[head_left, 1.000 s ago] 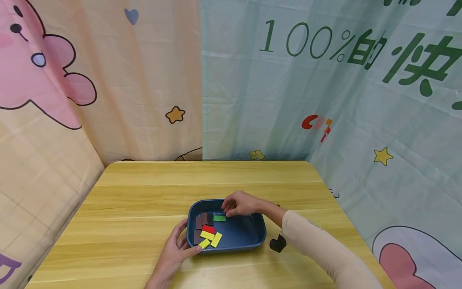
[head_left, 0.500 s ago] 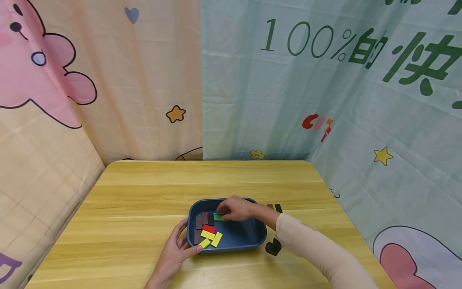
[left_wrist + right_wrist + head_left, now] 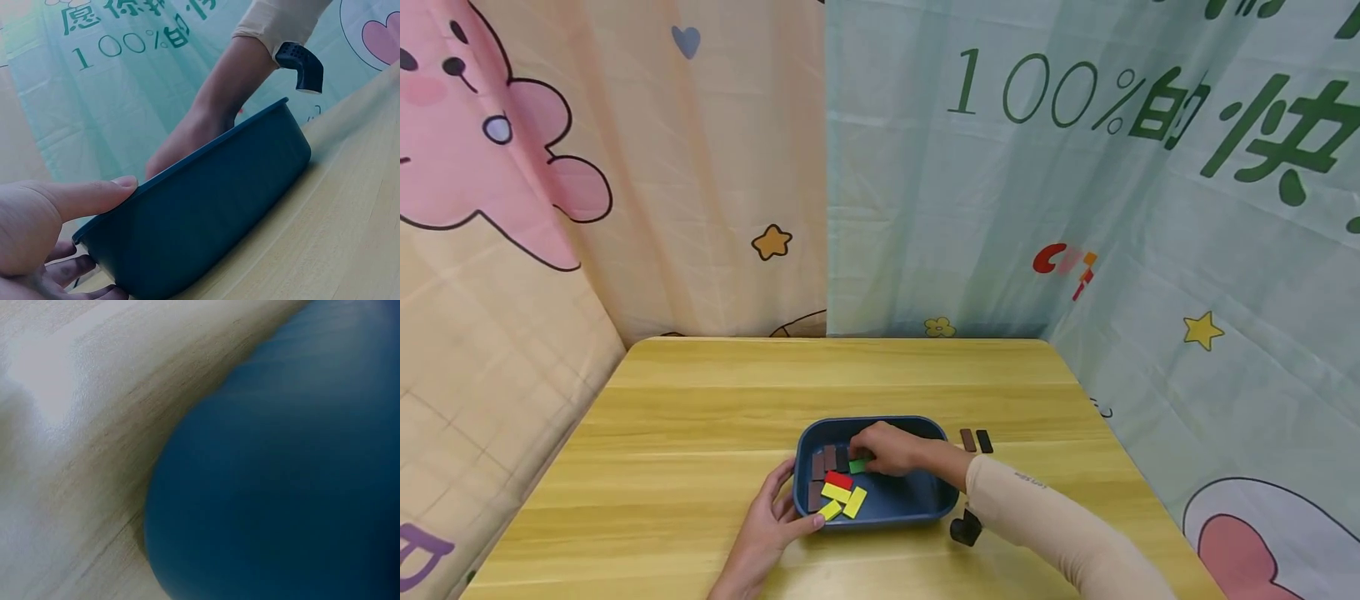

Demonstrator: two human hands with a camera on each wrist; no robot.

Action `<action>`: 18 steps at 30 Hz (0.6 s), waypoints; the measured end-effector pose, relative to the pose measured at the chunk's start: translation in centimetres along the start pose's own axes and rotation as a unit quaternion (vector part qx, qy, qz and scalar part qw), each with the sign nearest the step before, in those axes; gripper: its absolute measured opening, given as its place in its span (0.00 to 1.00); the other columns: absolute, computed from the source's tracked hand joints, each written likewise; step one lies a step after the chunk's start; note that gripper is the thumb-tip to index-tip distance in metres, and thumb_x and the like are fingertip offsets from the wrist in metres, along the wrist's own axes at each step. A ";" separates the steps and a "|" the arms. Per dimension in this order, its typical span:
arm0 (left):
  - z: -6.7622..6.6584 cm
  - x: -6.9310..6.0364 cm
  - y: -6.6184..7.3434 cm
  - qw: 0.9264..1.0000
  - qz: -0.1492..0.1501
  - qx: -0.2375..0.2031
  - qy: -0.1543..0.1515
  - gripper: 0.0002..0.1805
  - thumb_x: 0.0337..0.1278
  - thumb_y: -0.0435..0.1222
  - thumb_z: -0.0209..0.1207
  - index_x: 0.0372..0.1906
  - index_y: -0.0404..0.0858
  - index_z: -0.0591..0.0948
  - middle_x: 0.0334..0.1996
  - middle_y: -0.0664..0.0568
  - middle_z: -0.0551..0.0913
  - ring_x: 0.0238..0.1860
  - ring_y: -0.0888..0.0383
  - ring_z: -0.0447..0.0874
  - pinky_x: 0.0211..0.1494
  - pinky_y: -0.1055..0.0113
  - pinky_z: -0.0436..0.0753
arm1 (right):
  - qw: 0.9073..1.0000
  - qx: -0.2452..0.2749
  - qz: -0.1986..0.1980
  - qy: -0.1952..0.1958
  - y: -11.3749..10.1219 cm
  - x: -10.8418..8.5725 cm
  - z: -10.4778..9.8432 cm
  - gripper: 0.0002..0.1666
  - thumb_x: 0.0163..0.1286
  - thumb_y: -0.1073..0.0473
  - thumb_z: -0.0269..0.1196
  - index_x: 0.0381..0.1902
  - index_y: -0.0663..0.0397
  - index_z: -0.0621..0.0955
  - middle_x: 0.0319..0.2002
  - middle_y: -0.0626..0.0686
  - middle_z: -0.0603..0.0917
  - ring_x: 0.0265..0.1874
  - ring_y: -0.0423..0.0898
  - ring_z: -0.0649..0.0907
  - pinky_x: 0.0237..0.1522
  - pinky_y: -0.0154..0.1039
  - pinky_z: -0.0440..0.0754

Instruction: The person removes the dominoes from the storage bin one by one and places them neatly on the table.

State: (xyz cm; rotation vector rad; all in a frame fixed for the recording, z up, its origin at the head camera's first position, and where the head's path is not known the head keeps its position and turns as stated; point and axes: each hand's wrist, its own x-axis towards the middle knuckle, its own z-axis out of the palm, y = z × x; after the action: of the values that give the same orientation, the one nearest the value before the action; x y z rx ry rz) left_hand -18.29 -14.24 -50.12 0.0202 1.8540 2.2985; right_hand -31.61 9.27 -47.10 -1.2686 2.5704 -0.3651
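Fingers point(image 3: 858, 443) of the right hand point(image 3: 886, 450) apparently pinch the green block point(image 3: 857, 467).

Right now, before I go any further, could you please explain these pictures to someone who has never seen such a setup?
There is no robot here, only a person's left hand and right hand, both bare. The wide picture comes from a camera on the head, looking forward and down; the other two come from wrist cameras, and the right one mostly shows a blurred blue surface.

On a wooden table stands a blue tray with yellow blocks, brown blocks, a red block, a black block and a green block. Two small pieces lie to its right.

The left hand grips the tray's left end. The right hand's fingers reach the green block; whether they pinch it is unclear.
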 end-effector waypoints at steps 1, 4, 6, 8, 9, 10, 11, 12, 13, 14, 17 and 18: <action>0.0 0.0 0.0 1.000 0.000 0.000 0.000 0.52 0.51 0.21 0.73 0.79 0.37 0.58 0.77 0.34 0.61 0.73 0.37 0.65 0.65 0.55 0.78 | 1.000 0.000 -0.002 0.000 0.0 0.0 0.1 0.12 0.68 0.67 0.71 0.48 0.55 0.86 0.40 0.45 0.86 0.37 0.34 0.81 0.45 0.25 0.80; -0.1 -0.1 -0.1 1.000 -0.003 0.001 0.001 0.53 0.50 0.21 0.74 0.79 0.37 0.58 0.77 0.33 0.60 0.73 0.36 0.65 0.65 0.55 0.78 | 1.000 0.010 -0.011 -0.005 -0.1 0.0 0.2 0.11 0.67 0.66 0.72 0.46 0.54 0.86 0.37 0.44 0.85 0.35 0.34 0.80 0.42 0.24 0.79; -0.1 -0.1 -0.1 1.000 -0.006 0.001 0.001 0.53 0.50 0.21 0.74 0.79 0.36 0.57 0.77 0.33 0.60 0.73 0.36 0.65 0.65 0.56 0.78 | 1.000 0.023 -0.017 -0.008 -0.2 0.0 0.2 0.09 0.67 0.66 0.72 0.44 0.53 0.85 0.34 0.44 0.83 0.32 0.34 0.78 0.39 0.24 0.78; -0.1 -0.1 -0.2 1.000 -0.007 0.001 0.002 0.53 0.50 0.21 0.74 0.79 0.36 0.57 0.77 0.33 0.60 0.74 0.36 0.65 0.65 0.56 0.78 | 0.999 0.036 -0.020 -0.008 -0.3 -0.1 0.1 0.08 0.67 0.66 0.72 0.41 0.51 0.85 0.32 0.42 0.81 0.31 0.34 0.77 0.37 0.24 0.78; -0.1 -0.1 -0.2 1.000 -0.008 0.000 0.002 0.53 0.50 0.21 0.74 0.79 0.36 0.57 0.77 0.33 0.60 0.74 0.36 0.64 0.65 0.56 0.79 | 0.999 0.044 -0.019 -0.008 -0.3 -0.2 0.0 0.08 0.67 0.65 0.73 0.41 0.51 0.84 0.32 0.41 0.81 0.30 0.34 0.77 0.37 0.24 0.78; -0.1 -0.1 -0.2 1.000 -0.009 -0.002 0.002 0.53 0.50 0.21 0.74 0.79 0.36 0.57 0.77 0.34 0.60 0.74 0.36 0.64 0.65 0.56 0.78 | 0.999 0.050 -0.016 -0.005 -0.4 -0.3 -0.1 0.09 0.67 0.65 0.73 0.41 0.50 0.84 0.32 0.41 0.80 0.30 0.34 0.77 0.37 0.25 0.78; -0.1 -0.1 -0.2 1.000 -0.009 -0.003 0.003 0.53 0.50 0.21 0.74 0.79 0.37 0.57 0.77 0.34 0.60 0.74 0.36 0.64 0.65 0.56 0.78 | 0.998 0.057 -0.011 -0.003 -0.4 -0.3 -0.2 0.09 0.67 0.65 0.73 0.41 0.49 0.84 0.32 0.40 0.79 0.31 0.34 0.77 0.37 0.25 0.78; -0.1 -0.1 -0.2 1.000 -0.009 -0.005 0.003 0.53 0.50 0.21 0.74 0.79 0.37 0.58 0.77 0.34 0.61 0.74 0.37 0.64 0.65 0.56 0.79 | 0.998 0.066 -0.005 -0.001 -0.4 -0.4 -0.3 0.09 0.67 0.65 0.73 0.41 0.49 0.83 0.32 0.39 0.79 0.31 0.34 0.77 0.37 0.25 0.78; -0.1 0.0 -0.2 1.000 -0.008 -0.005 0.004 0.53 0.50 0.21 0.74 0.79 0.37 0.58 0.77 0.34 0.61 0.74 0.37 0.64 0.65 0.55 0.79 | 0.997 0.076 0.003 0.003 -0.4 -0.5 -0.4 0.10 0.67 0.65 0.73 0.41 0.48 0.83 0.33 0.39 0.79 0.32 0.34 0.77 0.38 0.26 0.79; -0.1 0.0 -0.2 1.000 -0.008 -0.004 0.004 0.53 0.50 0.21 0.74 0.79 0.37 0.58 0.77 0.34 0.61 0.74 0.36 0.64 0.65 0.55 0.78 | 0.996 0.088 0.011 0.007 -0.4 -0.6 -0.6 0.10 0.67 0.65 0.73 0.42 0.48 0.83 0.33 0.39 0.79 0.32 0.34 0.77 0.38 0.26 0.79; -0.1 0.0 -0.1 1.000 -0.007 0.001 0.004 0.53 0.50 0.22 0.74 0.79 0.37 0.58 0.78 0.34 0.59 0.74 0.36 0.64 0.66 0.54 0.78 | 0.992 0.123 0.026 0.015 -0.2 -0.8 -1.0 0.10 0.67 0.66 0.72 0.42 0.50 0.83 0.33 0.40 0.79 0.33 0.35 0.78 0.39 0.28 0.80; -0.1 0.0 -0.1 1.000 -0.007 0.003 0.004 0.53 0.50 0.22 0.74 0.79 0.37 0.58 0.78 0.34 0.59 0.74 0.35 0.64 0.66 0.54 0.78 | 0.991 0.131 0.028 0.017 -0.1 -0.9 -1.1 0.10 0.67 0.66 0.72 0.42 0.51 0.83 0.33 0.40 0.79 0.33 0.35 0.78 0.39 0.29 0.81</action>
State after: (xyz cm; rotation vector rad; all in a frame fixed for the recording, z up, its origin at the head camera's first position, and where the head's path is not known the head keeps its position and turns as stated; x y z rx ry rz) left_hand -18.29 -14.30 -50.24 -0.0010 1.8600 2.2863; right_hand -31.37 9.99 -45.90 -1.1024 2.4782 -0.6932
